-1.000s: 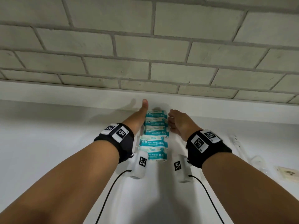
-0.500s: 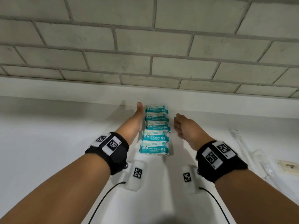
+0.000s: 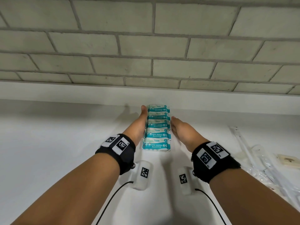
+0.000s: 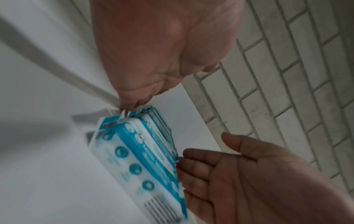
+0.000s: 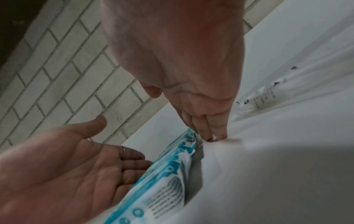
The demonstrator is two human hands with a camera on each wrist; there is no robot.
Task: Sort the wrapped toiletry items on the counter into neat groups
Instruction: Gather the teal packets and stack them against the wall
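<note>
Several teal-and-white mini wipes packs [image 3: 158, 127] lie overlapped in one straight row on the white counter [image 3: 48, 143], running away from me toward the wall. My left hand [image 3: 140, 123] lies flat along the row's left side, its fingertips [image 4: 134, 103] touching the pack edges [image 4: 138, 151]. My right hand [image 3: 179, 129] stands flat on the row's right side, fingers straight, fingertips [image 5: 212, 137] down on the counter beside the packs [image 5: 168, 174]. Neither hand holds anything.
Long clear-wrapped items [image 3: 243, 143] lie on the counter at the right, also seen as wrapped items [image 5: 287, 83] in the right wrist view. A small beige packet [image 3: 289, 160] sits at the far right. A white ledge and grey brick wall [image 3: 146, 46] close off the back.
My right hand has uncurled and drawn back from the far end, now flat beside the row's middle. The left hand stays along the left side. The row looks straighter.
</note>
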